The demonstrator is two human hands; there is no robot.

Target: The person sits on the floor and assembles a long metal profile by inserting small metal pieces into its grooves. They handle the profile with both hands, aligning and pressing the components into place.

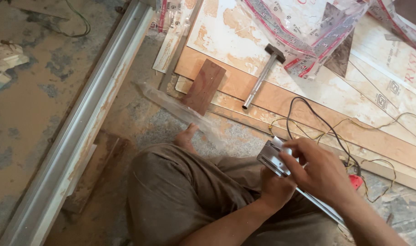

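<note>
On the floor, over the person's crossed legs, both hands work on 1 metal channel piece (275,158), a short silvery slide-like section whose long thin rail runs down to the lower right under the forearm. Left hand (275,187) is closed around the piece from below, gripping it steady; right hand (318,169) lies on top, fingers (293,146) curled over the upper end, pinching or pressing it (exact contact is hidden by the knuckles). Judged from this, the piece is in hand and being handled or fitted, not yet set anywhere; no fastener or tool is in either hand. Hammer (264,75) lies untouched well apart on the laminate sheets (244,27), beside a small brown wood block (204,85). Black and yellow wires (317,122) trail across the boards just beyond the right hand, a small red item (356,181) near the wrist. Long aluminium track (89,118) lies at left on the floor, apart from the hands. Clear plastic strip (180,109) rests near the bare foot (186,136).
</note>
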